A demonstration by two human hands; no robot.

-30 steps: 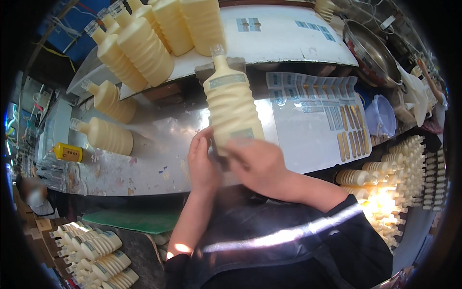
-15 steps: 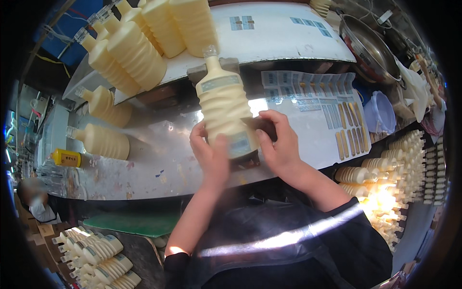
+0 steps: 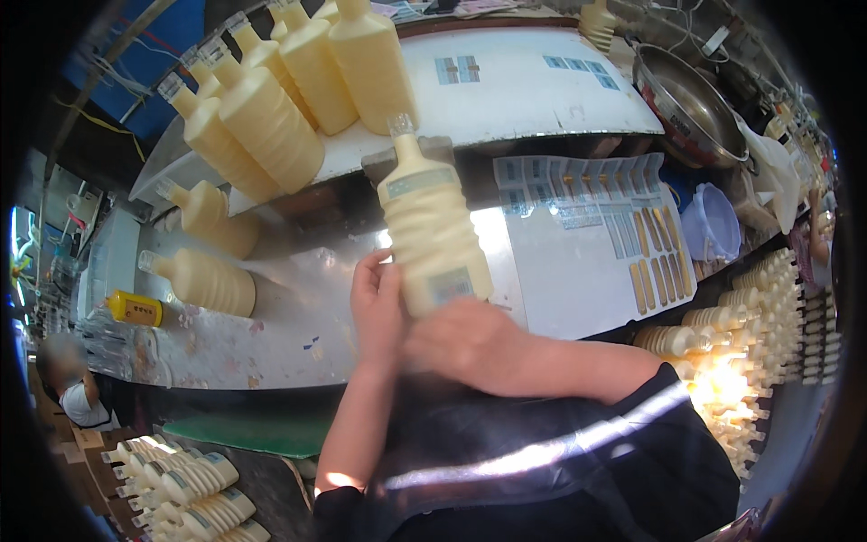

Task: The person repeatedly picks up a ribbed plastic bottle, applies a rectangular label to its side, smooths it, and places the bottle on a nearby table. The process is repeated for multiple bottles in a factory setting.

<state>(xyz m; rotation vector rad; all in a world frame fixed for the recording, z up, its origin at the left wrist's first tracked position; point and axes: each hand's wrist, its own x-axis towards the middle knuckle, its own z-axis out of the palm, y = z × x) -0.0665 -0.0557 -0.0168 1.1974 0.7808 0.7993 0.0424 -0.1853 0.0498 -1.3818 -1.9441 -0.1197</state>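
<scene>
A cream-coloured bottle (image 3: 429,237) with wavy sides and a clear top lies in front of me, its neck pointing away. Behind its shoulder is a grey block (image 3: 437,150). One greyish-blue label (image 3: 423,183) is on its shoulder, another label (image 3: 452,285) near its base. My left hand (image 3: 376,305) grips the bottle's left side with bent fingers. At the base end, my right hand (image 3: 474,346) lies across the lower edge. Motion smears its fingers, so what they hold, if anything, is unclear.
More cream bottles (image 3: 271,122) stand on the white shelf at the far left; two lie on the metal table near a yellow container (image 3: 135,308). Label sheets (image 3: 578,185) and gold strips (image 3: 664,271) lie at right, beside a pale bucket (image 3: 712,226). Many bottles fill both lower sides.
My right hand has left the bottle's right side and swung down and left across its base. My left hand stays on the left side, with its thumb shifted off the front.
</scene>
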